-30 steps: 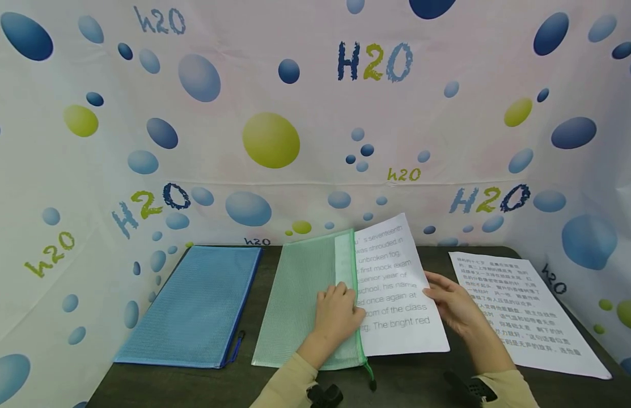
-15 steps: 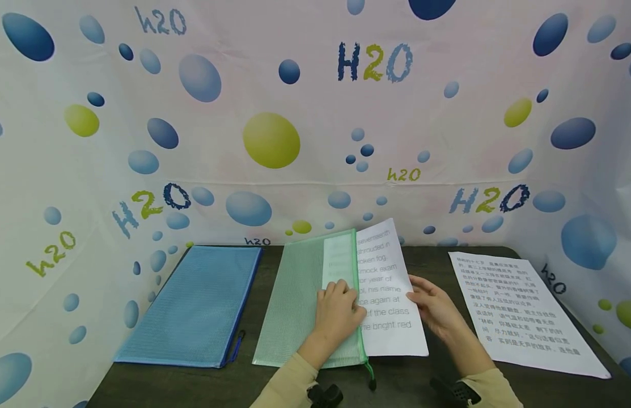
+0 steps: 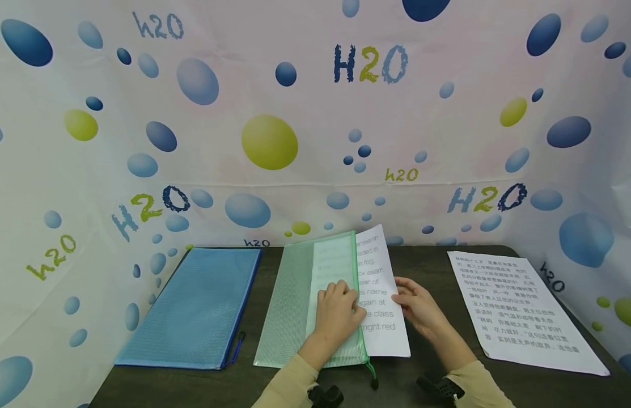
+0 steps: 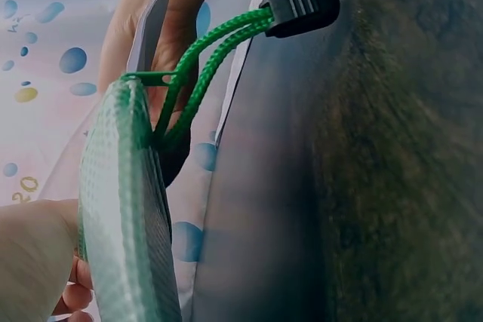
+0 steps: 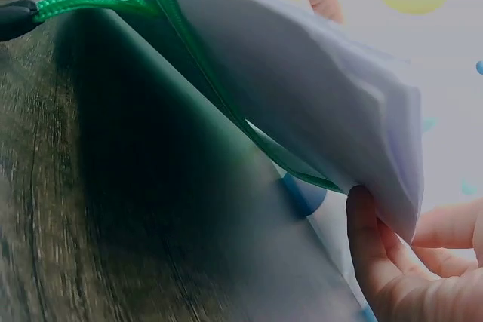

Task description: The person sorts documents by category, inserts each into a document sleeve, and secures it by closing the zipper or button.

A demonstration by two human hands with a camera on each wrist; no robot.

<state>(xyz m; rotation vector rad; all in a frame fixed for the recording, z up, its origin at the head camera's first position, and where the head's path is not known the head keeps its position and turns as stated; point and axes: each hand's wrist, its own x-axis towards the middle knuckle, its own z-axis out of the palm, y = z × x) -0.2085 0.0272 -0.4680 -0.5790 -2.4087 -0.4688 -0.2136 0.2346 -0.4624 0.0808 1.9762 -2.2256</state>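
Your left hand (image 3: 338,313) seemingly pinches the green pouch (image 3: 291,300) near its mouth, likely for a gap, while your right hand (image 3: 419,306) pinches the printed sheets (image 3: 378,317), partly inside, presumably to steer them.

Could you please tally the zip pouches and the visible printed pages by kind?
Zip pouches: 2 (blue pouch, green pouch)
Printed pages showing: 2 (English page, Chinese page)
Total: 4
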